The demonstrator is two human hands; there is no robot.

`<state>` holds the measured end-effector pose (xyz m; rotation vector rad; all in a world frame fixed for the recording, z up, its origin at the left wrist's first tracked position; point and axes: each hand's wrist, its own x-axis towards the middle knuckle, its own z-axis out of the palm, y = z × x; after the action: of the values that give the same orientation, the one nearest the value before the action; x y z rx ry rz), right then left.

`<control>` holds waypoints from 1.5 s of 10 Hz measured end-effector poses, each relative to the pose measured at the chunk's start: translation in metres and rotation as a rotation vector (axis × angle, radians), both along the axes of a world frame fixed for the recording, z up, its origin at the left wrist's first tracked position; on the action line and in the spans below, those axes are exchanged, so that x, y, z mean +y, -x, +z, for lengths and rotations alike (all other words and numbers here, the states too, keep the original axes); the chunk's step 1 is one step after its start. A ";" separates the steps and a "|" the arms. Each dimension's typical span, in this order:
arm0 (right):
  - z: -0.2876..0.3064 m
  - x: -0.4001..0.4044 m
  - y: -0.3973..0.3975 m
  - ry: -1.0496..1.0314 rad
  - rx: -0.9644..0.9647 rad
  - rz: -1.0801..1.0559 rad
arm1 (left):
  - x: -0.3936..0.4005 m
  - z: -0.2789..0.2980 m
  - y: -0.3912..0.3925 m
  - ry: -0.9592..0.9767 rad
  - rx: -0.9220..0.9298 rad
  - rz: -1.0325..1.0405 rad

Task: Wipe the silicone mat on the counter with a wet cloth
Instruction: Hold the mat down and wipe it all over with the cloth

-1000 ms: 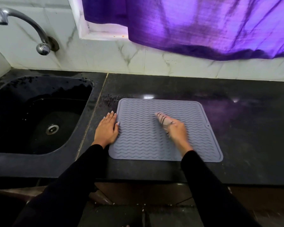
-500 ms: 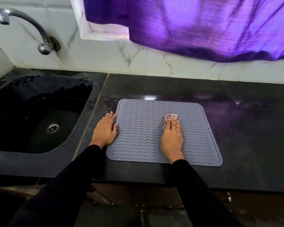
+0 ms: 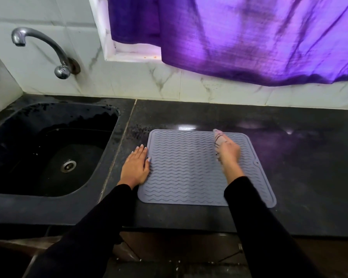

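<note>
A grey silicone mat (image 3: 185,171) with wavy ridges lies flat on the black counter (image 3: 299,157), near its front edge. My left hand (image 3: 136,167) rests flat on the counter with straight fingers, its fingertips touching the mat's left rim. My right hand (image 3: 228,152) lies on the mat's far right part and presses a pale checked cloth (image 3: 217,137) against it. The cloth sticks out past my fingers toward the mat's far edge; this hand and the cloth are blurred.
A black sink (image 3: 48,149) with a steel drain sits left of the mat. A curved chrome tap (image 3: 48,49) comes out of the white tiled wall above it. A purple curtain (image 3: 249,37) hangs over the back wall.
My right hand has slid the cloth from the mat's middle toward its far right corner. My left hand has stayed at the left rim. The camera view has tilted slightly.
</note>
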<state>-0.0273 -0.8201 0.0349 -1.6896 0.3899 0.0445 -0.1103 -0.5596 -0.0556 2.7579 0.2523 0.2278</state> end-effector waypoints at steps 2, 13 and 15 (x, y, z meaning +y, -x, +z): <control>-0.050 0.052 0.060 1.236 -0.298 0.603 | 0.000 -0.001 0.000 -0.015 0.002 -0.005; -0.051 0.058 0.118 0.690 -0.241 0.555 | -0.003 0.001 0.001 -0.046 0.079 -0.028; -0.025 0.028 0.079 -0.449 0.183 0.411 | 0.002 0.006 0.003 0.021 0.091 -0.062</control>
<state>-0.1065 -0.7923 0.0102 -1.2969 0.1454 0.5529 -0.1129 -0.5580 -0.0495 2.7538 0.1914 0.0827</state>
